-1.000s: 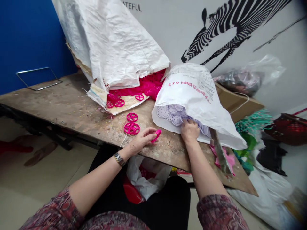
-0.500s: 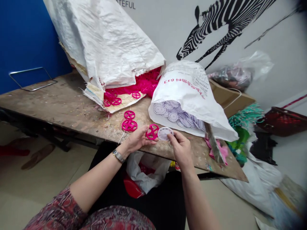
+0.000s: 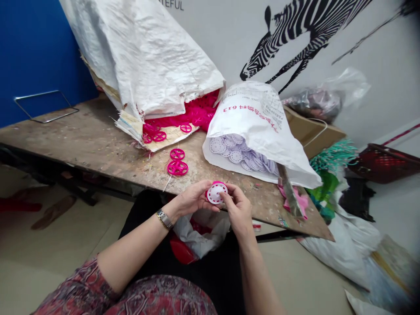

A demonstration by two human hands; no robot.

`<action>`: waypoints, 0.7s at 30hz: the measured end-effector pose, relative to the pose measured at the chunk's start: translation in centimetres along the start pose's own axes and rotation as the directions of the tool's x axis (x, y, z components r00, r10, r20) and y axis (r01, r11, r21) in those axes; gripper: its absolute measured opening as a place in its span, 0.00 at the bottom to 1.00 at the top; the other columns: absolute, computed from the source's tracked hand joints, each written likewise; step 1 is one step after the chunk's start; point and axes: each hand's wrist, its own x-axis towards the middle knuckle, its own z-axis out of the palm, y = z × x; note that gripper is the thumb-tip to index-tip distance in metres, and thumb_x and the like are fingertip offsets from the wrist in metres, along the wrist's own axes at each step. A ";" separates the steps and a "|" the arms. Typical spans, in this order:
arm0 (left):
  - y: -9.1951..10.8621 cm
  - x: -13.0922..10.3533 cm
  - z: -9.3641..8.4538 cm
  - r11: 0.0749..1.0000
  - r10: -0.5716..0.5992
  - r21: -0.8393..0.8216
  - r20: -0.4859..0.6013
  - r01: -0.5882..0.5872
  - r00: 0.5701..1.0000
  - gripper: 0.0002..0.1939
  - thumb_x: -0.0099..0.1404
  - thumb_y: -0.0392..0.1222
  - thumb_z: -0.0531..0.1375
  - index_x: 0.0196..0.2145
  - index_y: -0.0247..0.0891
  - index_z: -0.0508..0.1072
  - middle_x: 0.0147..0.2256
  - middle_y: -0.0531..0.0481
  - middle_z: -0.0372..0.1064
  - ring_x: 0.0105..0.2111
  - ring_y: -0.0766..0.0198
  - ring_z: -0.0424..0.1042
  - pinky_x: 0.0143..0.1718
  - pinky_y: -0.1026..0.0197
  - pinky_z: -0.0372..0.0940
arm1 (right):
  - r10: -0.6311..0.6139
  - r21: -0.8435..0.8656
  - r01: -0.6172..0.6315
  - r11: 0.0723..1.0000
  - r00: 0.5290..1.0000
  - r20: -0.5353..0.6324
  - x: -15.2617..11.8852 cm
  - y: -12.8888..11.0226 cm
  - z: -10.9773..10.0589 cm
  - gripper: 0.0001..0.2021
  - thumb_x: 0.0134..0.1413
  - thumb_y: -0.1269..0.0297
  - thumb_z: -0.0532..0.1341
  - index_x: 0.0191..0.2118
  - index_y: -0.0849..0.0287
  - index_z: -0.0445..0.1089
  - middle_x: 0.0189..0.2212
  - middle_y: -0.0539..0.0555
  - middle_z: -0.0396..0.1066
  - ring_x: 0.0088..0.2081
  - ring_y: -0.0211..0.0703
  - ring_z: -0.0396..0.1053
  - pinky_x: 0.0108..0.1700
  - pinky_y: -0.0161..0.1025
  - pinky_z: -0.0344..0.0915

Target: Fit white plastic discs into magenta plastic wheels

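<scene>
While the left hand (image 3: 193,198) cups a disc (image 3: 215,192), the right hand (image 3: 239,210) pinches it.

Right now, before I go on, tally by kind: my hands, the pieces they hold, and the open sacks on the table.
Hands: 2 (left hand, right hand)
Pale disc: 1
Pink wheel, mostly covered: 1
Sacks: 2 (plain sack, printed sack)
Total: 6

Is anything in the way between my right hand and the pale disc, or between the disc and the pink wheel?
Nothing visible. The right hand touches the pale disc, which lies over the pink wheel; pink shows at the disc's rim. Any gap behind the disc is hidden.
</scene>
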 end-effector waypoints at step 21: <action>-1.0 -1.5 2.4 0.664 0.298 0.733 -0.081 -0.146 0.951 0.14 0.67 0.49 0.56 0.43 0.36 0.68 0.26 0.54 0.66 0.21 0.66 0.69 0.20 0.65 0.67 | 0.078 0.109 -0.063 0.992 0.987 -0.139 -1.5 0.2 0.1 0.09 0.50 0.58 0.66 0.32 0.57 0.69 0.24 0.47 0.70 0.27 0.39 0.67 0.30 0.34 0.63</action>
